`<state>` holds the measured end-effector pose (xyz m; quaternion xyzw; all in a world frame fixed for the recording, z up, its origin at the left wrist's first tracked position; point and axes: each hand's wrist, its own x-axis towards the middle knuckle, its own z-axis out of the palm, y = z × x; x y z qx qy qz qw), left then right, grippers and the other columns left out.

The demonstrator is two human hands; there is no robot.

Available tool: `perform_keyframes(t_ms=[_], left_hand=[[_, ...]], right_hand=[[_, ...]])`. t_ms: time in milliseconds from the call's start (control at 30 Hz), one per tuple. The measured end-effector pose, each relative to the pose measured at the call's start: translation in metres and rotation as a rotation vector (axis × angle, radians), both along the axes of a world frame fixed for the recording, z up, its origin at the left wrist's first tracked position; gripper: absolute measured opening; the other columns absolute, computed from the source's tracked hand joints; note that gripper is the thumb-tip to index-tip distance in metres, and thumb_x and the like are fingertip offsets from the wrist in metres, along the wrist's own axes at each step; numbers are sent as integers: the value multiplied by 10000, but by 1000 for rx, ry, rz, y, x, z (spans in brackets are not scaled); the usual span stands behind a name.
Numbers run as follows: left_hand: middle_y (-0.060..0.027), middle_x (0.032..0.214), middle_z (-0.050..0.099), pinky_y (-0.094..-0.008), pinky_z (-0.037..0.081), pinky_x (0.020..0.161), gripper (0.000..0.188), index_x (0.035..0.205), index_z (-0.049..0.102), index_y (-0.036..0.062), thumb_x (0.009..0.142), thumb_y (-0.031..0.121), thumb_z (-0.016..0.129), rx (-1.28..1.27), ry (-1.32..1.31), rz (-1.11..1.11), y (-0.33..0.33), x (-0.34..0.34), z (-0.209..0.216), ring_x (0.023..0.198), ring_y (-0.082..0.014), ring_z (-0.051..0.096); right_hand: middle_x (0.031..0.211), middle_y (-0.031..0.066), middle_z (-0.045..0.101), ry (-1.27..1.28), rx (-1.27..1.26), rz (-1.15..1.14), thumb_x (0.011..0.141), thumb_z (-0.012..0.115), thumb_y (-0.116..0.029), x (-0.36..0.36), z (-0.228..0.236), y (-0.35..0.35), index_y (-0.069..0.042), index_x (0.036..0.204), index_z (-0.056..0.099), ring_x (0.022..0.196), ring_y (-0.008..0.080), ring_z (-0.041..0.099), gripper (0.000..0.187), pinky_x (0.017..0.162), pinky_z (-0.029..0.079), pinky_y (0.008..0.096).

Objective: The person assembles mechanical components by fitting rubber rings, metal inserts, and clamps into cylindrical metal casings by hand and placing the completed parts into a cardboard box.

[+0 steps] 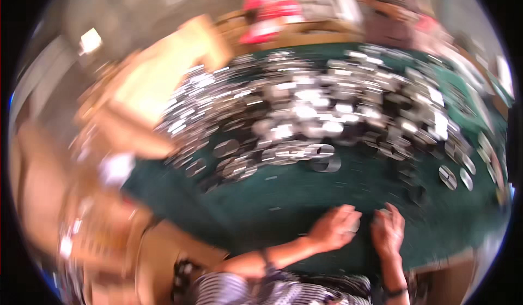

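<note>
We have both hands over a dark green tabletop (272, 190), near each other but apart. Our left hand (336, 228) has its fingers bent inward, and our right hand (388, 228), just beside it, is curled likewise; blur keeps us from telling whether either is clamped on anything. Beyond both hands spreads a wide scatter of shiny, round, silvery metal pieces (305, 111), reaching out to either side of them. Well to the left of our left hand and beyond it stands an open tan cardboard box (152, 81); nearer us on that side are more brown cardboard boxes (103, 234). Farthest from our hands, past the scatter, we see a red-and-white package (269, 10) and blurred grey ground (136, 10)
</note>
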<state>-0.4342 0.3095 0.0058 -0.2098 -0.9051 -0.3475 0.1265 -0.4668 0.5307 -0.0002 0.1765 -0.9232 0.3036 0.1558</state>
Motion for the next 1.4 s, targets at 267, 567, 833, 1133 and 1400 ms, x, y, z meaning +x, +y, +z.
perform_keyframes(t_ms=[267, 567, 833, 1133, 1400], left_hand=[[-232, 1572, 215, -522, 327, 1122, 595, 1478, 412, 163, 925, 259, 610, -188, 58, 166, 6, 32, -27, 1360, -422, 386], [-247, 1571, 198, -616, 222, 1135, 625, 1463, 417, 157, 900, 327, 628, -243, -200, 26, 8, 20, -6, 1448, -435, 228], [-195, 1278, 528, -464, 479, 954, 621, 1267, 565, 62, 664, 61, 711, -104, -26, 120, -9, 11, 7, 1159, -386, 546], [-138, 1454, 391, -419, 475, 1051, 860, 1472, 289, 87, 777, 25, 792, 741, -484, -116, 10, 11, 46, 1331, -258, 445], [-150, 1480, 375, -409, 467, 1056, 884, 1480, 257, 95, 781, 2, 792, 916, -628, -109, 27, 17, 56, 1333, -265, 449]], right_hand=[[1530, 235, 327, 61, 269, 233, 916, 543, -153, -3, -26, 19, -53, 1383, 498, 1399, 439, 313, 480, 1122, 310, 533], [1440, 216, 448, 251, 472, 214, 873, 710, -358, -11, 28, 29, -42, 1405, 464, 1338, 365, 430, 666, 1103, 377, 472], [1399, 188, 501, -6, 211, 268, 723, 802, -185, -23, 4, -8, -151, 1355, 541, 1214, 400, 526, 684, 1026, 437, 487], [1402, 87, 441, -585, -1189, 480, 783, 848, -268, 21, 24, -11, -58, 1430, 406, 1319, 202, 436, 811, 1090, 382, 355], [1472, 120, 400, -552, -1313, 500, 719, 883, -332, 15, 26, -11, -35, 1470, 336, 1371, 252, 399, 975, 1142, 328, 401]])
